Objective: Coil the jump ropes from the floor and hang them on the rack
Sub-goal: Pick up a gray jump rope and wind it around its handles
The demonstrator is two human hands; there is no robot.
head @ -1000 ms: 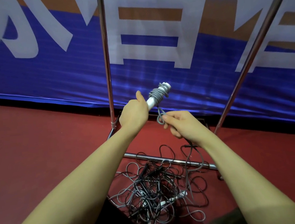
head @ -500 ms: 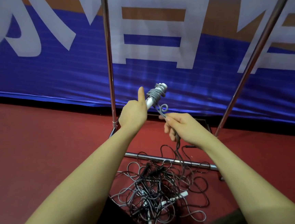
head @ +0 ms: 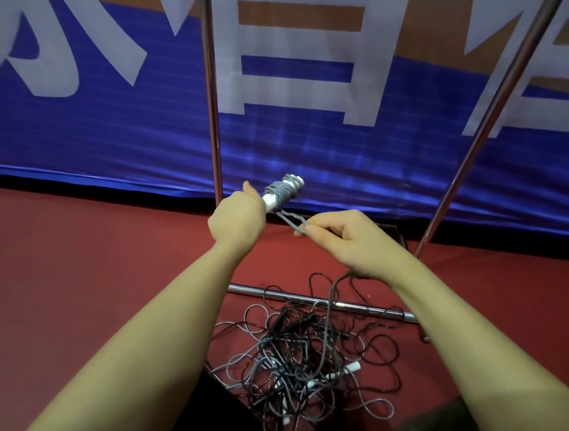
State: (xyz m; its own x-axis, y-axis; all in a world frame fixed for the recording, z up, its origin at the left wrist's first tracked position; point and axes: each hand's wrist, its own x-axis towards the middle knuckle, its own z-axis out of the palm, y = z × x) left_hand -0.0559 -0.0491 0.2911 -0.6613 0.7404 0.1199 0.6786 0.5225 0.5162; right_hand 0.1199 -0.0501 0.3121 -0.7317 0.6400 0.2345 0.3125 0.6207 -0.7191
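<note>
Red floor (head: 76, 285), blue banner (head: 96, 128) behind. Two rack poles (head: 211, 94). One white handle (head: 270, 201), grey rope (head: 282, 191) wound round, gripped by left hand (head: 237, 219). Right hand (head: 344, 241) fingers pinching rope strand. One tangled rope pile (head: 305, 354) on floor below.

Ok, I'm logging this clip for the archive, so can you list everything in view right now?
white handle: one, white, gripped by the left hand, grey cord wound round its end
grey cord: one, grey, runs from handle to the right hand, then down to the pile
tangled jump ropes: several, black and grey, on the floor
rack: one, chrome, two uprights and a floor bar
banner: one, blue with white characters, behind the rack
floor: red
left hand: holds handle
right hand: pinches cord
</note>
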